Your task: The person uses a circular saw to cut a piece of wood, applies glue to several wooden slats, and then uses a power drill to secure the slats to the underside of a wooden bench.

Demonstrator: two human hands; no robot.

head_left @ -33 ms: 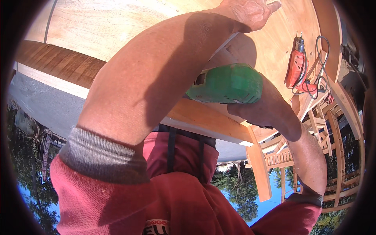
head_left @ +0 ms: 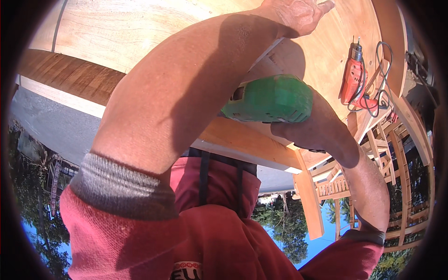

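Note:
My right hand (head_left: 319,128) is wrapped round a green power drill (head_left: 273,100), seen from its rounded rear. The drill's front end is hidden behind my left forearm. My left arm reaches across in front of it, and my left hand (head_left: 301,17) rests at the top edge of the view, over a pale wooden panel (head_left: 345,23). Its fingers look bent together around something small and pale that I cannot make out, partly cut off by the frame. Below the drill runs a wooden rail (head_left: 247,142) of the furniture piece.
A red corded drill (head_left: 355,84) with a bit fitted lies on the panel at the right, its dark cord (head_left: 385,74) looped beside it. A wooden leg (head_left: 308,205) juts out below the rail. Slatted wooden frames (head_left: 403,186) stand at the far right, with trees beyond.

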